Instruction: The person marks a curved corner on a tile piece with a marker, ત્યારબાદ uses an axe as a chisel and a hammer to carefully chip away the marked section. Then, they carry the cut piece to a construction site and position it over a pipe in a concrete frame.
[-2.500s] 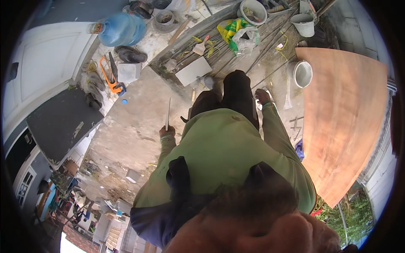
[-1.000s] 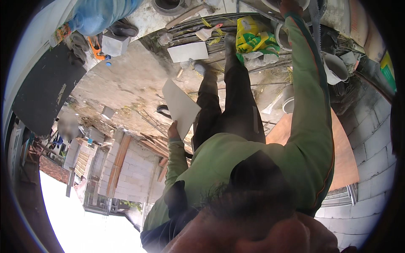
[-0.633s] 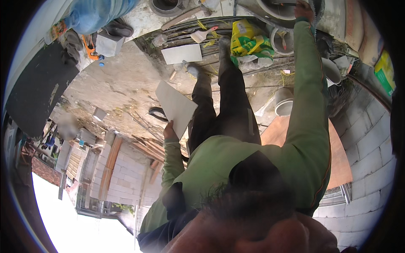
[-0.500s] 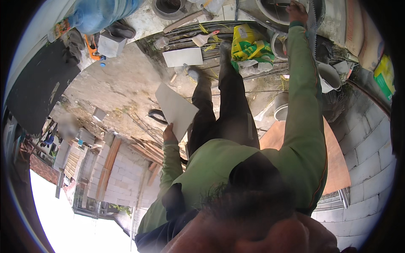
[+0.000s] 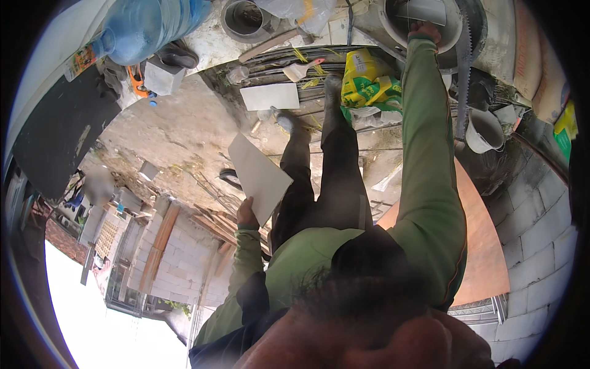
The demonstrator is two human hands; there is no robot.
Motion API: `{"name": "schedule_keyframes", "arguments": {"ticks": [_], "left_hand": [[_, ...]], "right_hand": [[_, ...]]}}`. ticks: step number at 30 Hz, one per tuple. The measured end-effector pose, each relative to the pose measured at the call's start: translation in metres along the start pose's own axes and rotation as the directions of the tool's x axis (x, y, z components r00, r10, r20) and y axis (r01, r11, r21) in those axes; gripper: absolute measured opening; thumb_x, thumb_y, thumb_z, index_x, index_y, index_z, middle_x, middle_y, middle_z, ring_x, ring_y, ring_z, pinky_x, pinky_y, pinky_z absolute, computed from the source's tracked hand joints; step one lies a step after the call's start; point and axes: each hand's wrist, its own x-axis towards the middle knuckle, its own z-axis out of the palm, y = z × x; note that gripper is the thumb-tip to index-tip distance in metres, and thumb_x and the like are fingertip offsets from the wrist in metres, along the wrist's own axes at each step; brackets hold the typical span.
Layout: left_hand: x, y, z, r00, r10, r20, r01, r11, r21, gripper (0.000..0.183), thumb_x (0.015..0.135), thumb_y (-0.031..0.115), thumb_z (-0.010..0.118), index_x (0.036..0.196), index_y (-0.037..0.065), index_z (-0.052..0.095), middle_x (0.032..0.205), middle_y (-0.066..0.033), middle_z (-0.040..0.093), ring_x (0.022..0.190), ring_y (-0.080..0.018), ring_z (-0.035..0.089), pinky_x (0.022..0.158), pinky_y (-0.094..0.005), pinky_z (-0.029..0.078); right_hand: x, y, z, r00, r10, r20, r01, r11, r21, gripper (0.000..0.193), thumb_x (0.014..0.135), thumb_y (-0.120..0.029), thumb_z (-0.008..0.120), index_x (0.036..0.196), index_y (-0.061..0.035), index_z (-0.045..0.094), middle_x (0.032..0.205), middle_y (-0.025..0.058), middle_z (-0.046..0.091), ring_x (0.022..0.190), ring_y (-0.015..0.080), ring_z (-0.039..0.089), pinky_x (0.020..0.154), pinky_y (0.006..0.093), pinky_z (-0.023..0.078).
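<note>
My left hand [image 5: 247, 214] grips the lower edge of a pale rectangular tile [image 5: 261, 177], held tilted beside my legs. My right arm reaches far forward to a round bucket [image 5: 455, 37] with a light rim. There my right hand [image 5: 425, 31] is closed at the bucket's near side, against a wide, flat grey blade [image 5: 425, 11] inside it. The fingers partly hide the grip, and the blade's handle is not visible. Another pale tile [image 5: 270, 96] lies flat on the ground in front of my feet.
Near my feet are a paintbrush [image 5: 301, 71], a yellow-green bag [image 5: 369, 83] and long dark rods. A toothed saw blade [image 5: 464, 74] stands right of my right arm, near a white bucket [image 5: 484, 131]. Far left are a blue water bottle [image 5: 144, 31] and a grey block [image 5: 165, 77].
My right hand has drawn slightly back and left at the bucket, and the flat grey blade now shows there. My left hand keeps hold of the tile, nearly in place.
</note>
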Motion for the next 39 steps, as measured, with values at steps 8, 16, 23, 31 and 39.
{"name": "schedule_keyframes", "arguments": {"ticks": [8, 16, 23, 31, 39], "left_hand": [[-0.018, 0.019, 0.026, 1.0, 0.01, -0.022, -0.01, 1.0, 0.009, 0.038, 0.095, 0.026, 0.049, 0.118, -0.003, 0.057, 0.103, -0.0129, 0.064, 0.092, -0.0226, 0.062, 0.083, -0.0346, 0.048], [0.004, 0.007, 0.011, 0.987, 0.042, -0.158, -0.021, 0.991, 0.131, 0.04, 0.095, 0.026, 0.052, 0.118, -0.005, 0.058, 0.104, -0.0111, 0.064, 0.089, -0.0205, 0.061, 0.081, -0.0323, 0.048], [-0.004, 0.013, 0.005, 0.99, -0.001, -0.143, 0.016, 0.995, 0.1, 0.04, 0.095, 0.026, 0.051, 0.119, -0.005, 0.058, 0.103, -0.0106, 0.065, 0.088, -0.0198, 0.062, 0.081, -0.032, 0.048], [-0.017, 0.009, 0.027, 0.984, -0.035, -0.173, 0.021, 0.996, -0.083, 0.036, 0.097, 0.023, 0.048, 0.12, -0.003, 0.057, 0.104, -0.0118, 0.064, 0.092, -0.0202, 0.063, 0.081, -0.0306, 0.049], [-0.026, 0.003, 0.032, 0.994, -0.044, -0.102, 0.032, 0.993, -0.115, 0.036, 0.097, 0.02, 0.048, 0.123, -0.003, 0.054, 0.106, -0.0117, 0.064, 0.094, -0.0206, 0.063, 0.084, -0.0309, 0.05]], "right_hand": [[0.049, 0.022, 0.057, 0.931, -0.249, -0.265, 0.293, 0.946, 0.14, 0.025, 0.09, -0.02, 0.053, 0.107, -0.0056, 0.063, 0.111, 0.0147, 0.065, 0.102, 0.033, 0.063, 0.092, 0.0469, 0.05], [0.094, 0.028, 0.098, 0.967, -0.255, -0.03, 0.246, 0.955, -0.168, 0.031, 0.094, -0.018, 0.042, 0.104, -0.0084, 0.07, 0.109, 0.0163, 0.067, 0.106, 0.0335, 0.062, 0.095, 0.0526, 0.046], [0.116, 0.064, 0.071, 0.921, -0.28, 0.272, 0.332, 0.928, -0.169, 0.033, 0.092, -0.017, 0.047, 0.121, -0.0173, 0.064, 0.125, 0.0154, 0.061, 0.114, 0.0344, 0.059, 0.096, 0.0494, 0.046], [0.092, 0.047, 0.046, 0.839, -0.482, 0.252, 0.514, 0.854, -0.08, 0.041, 0.093, -0.025, 0.042, 0.132, -0.0233, 0.056, 0.132, 0.0158, 0.057, 0.119, 0.0388, 0.055, 0.102, 0.0501, 0.042], [0.065, 0.013, 0.015, 0.868, -0.394, 0.302, 0.488, 0.788, -0.374, 0.046, 0.094, -0.028, 0.041, 0.138, -0.0165, 0.05, 0.139, 0.0193, 0.05, 0.128, 0.0389, 0.046, 0.108, 0.0477, 0.037]]}}
